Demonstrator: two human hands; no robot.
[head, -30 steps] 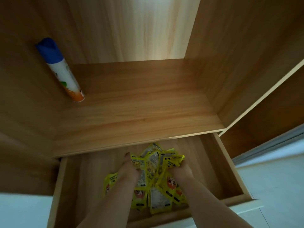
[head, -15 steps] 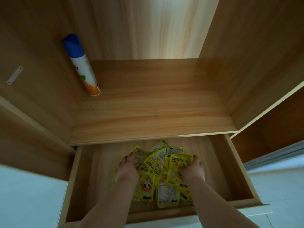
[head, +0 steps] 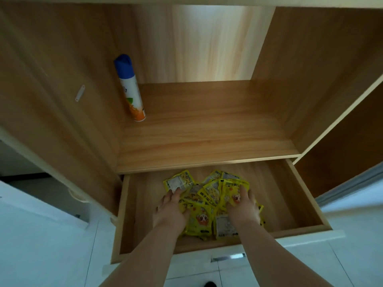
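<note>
Looking down from head height, 2 bare forearms are seen stretched forward into an open wooden drawer [head: 143, 208], whose white front carries a metal handle [head: 228, 257] nearest the viewer. Pale floor tiles [head: 41, 245] are shown on either side.

Inside the drawer, a loose pile of yellow packets [head: 207, 206] is heaped near the middle, toward the front, with bare wood left on both sides. The left hand [head: 171, 210] is laid on the pile's left edge, its fingers fairly straight, the tips touching a packet turned pale side up. The right hand [head: 245, 206] is laid on the pile's right edge in the same way, fingers relaxed across the top packets. Nothing is gripped by either hand, and the pile is bracketed between the 2 palms.

The step in hand is judged to be the gathering of the packets into 1 heap. For the next move, the fingers would need to be curled under the outer packets and the palms pressed inward together, since such sachets are likely to be spilled from a loose hold.

Beyond the drawer, 1 wooden shelf [head: 207, 131] is shown. At its far left corner a spray can [head: 130, 88] with a blue cap is stood upright by the side panel, well apart from the packets.
</note>
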